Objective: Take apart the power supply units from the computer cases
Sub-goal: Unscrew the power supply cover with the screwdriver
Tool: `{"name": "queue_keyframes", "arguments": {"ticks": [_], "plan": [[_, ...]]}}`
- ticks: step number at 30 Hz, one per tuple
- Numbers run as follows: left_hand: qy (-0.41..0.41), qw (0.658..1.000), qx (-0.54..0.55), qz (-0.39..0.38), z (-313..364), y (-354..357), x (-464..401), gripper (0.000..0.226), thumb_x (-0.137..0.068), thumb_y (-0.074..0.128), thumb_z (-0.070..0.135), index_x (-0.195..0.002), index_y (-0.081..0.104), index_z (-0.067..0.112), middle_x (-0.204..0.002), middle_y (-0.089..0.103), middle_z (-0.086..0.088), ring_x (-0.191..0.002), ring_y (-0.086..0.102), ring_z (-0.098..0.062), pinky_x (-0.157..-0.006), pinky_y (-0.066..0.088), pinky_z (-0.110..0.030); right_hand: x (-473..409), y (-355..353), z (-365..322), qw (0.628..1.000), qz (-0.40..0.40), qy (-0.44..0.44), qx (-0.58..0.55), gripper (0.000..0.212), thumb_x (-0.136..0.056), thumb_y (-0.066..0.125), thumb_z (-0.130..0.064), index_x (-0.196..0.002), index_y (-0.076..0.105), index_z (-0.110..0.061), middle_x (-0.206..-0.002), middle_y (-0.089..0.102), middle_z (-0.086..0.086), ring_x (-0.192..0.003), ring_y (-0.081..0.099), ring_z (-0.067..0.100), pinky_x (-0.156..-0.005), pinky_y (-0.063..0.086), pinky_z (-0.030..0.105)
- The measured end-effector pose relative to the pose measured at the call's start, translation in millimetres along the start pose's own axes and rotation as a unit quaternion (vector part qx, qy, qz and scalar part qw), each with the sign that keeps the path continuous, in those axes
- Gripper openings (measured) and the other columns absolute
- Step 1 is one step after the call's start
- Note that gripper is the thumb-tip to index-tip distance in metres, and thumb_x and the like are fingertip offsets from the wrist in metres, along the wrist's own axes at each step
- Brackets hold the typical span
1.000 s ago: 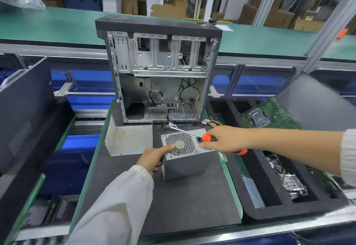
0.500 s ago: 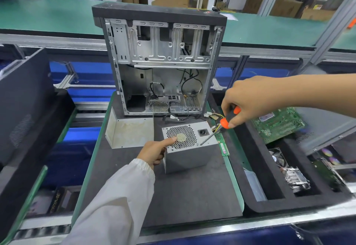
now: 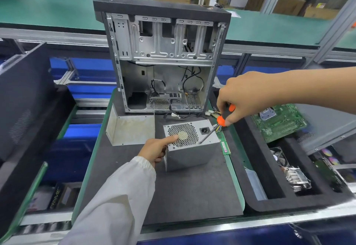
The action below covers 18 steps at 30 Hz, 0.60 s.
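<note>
Now we see one grey metal box-shaped power supply unit (image 3: 189, 144) standing on the dark grey foam mat (image 3: 192, 192) of the table, just in front of one open silver steel computer case (image 3: 163, 59) with a black top. Its upper face has a round honeycomb fan grille with a gold sticker in the middle, and one black power socket beside it. Our left hand (image 3: 157, 148) grips the left edge of the unit, the thumb lying on the grille and the other fingers curled at the side wall. Our right hand (image 3: 248, 98) holds one screwdriver with an orange and black handle (image 3: 221, 119), fingers closed around the handle; the thin metal tip touches the upper face near the right front corner. One green memory stick (image 3: 224, 144) lies just beside the unit on the right. In the black foam tray (image 3: 269, 196) we count one green circuit board (image 3: 279, 123) and one silver finned heatsink (image 3: 297, 177).
</note>
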<state>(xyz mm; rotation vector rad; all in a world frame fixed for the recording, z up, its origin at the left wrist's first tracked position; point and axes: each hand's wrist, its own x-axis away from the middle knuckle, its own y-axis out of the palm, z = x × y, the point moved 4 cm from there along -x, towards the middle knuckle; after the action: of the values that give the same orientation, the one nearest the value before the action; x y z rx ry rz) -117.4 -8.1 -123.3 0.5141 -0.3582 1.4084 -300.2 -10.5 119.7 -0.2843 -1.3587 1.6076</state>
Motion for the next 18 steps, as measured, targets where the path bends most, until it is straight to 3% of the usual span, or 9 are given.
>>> {"name": "queue_keyframes", "arguments": {"ticks": [4, 7, 12, 18], "plan": [[-0.002, 1.0, 0.001, 0.0, 0.2, -0.4, -0.6, 0.027, -0.074, 0.081, 0.039, -0.078, 0.066, 0.016, -0.051, 0.024, 0.008, -0.042, 0.015, -0.008, -0.035, 0.012, -0.019, 0.2, -3.9, -0.4, 1.0, -0.001, -0.009, -0.01, 0.026, -0.079, 0.061, -0.064, -0.08, 0.055, -0.039, -0.072, 0.052, -0.016, -0.077, 0.052, 0.013, -0.051, 0.036, 0.024], [-0.002, 1.0, 0.001, 0.0, 0.5, -0.1, -0.9, 0.031, -0.074, 0.081, 0.039, -0.081, 0.066, 0.013, -0.05, 0.026, 0.009, -0.041, 0.016, -0.008, -0.035, 0.012, -0.019, -1.3, -4.1, -1.1, 1.0, -0.006, -0.013, -0.016, 0.027, -0.08, 0.061, -0.063, -0.08, 0.053, -0.038, -0.08, 0.059, -0.013, -0.084, 0.055, 0.014, -0.055, 0.038, 0.026], [0.0, 1.0, 0.003, -0.001, 0.1, -0.3, -0.4, 0.034, -0.073, 0.081, 0.04, -0.085, 0.066, 0.012, -0.05, 0.026, 0.009, -0.042, 0.016, -0.009, -0.036, 0.013, -0.019, -7.3, -3.3, -2.3, 1.0, -0.018, -0.016, 0.0, 0.031, -0.08, 0.061, -0.062, -0.09, 0.063, -0.033, -0.082, 0.066, -0.009, -0.083, 0.062, 0.015, -0.055, 0.041, 0.025], [0.0, 1.0, 0.001, -0.002, 0.9, -0.1, 0.7, 0.033, -0.074, 0.08, 0.039, -0.086, 0.065, 0.012, -0.051, 0.024, 0.008, -0.043, 0.016, -0.009, -0.037, 0.012, -0.019, -12.2, -4.8, -0.1, 1.0, -0.027, -0.016, 0.003, 0.03, -0.079, 0.063, -0.059, -0.092, 0.066, -0.032, -0.078, 0.068, -0.009, -0.079, 0.066, 0.014, -0.049, 0.033, 0.022]]}}
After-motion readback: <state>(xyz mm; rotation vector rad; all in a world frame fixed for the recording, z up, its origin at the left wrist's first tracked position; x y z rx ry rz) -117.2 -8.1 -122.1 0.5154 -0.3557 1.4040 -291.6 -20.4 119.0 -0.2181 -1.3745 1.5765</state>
